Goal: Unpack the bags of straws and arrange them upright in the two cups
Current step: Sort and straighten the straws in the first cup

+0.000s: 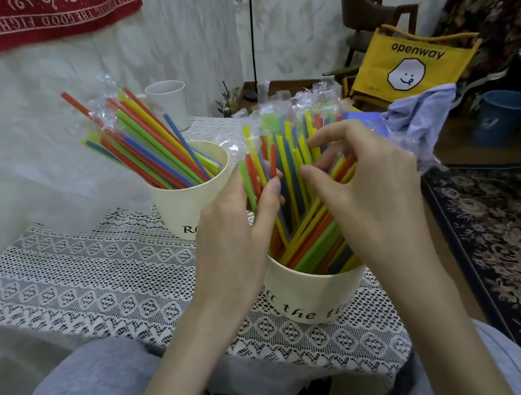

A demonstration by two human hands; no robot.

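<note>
Both hands work the wrapped straws point(286, 174) standing in the near cup point(313, 292): left hand point(239, 219) pinches a few, right hand point(358, 178) fingers curl among others. Best to fan them evenly, steadying the cup.

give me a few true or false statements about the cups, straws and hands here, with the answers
1. Both hands, left hand and right hand, are on the straws in the near cup. True.
2. The far cup holds no straws. False: it holds a leaning bunch of wrapped straws.
3. A white mug stands behind the far cup. True.
4. The yellow openway bag lies on the lace tablecloth. False: it stands off the table, at the back right.
5. All the straws are green. False: they are mixed colours.
</note>
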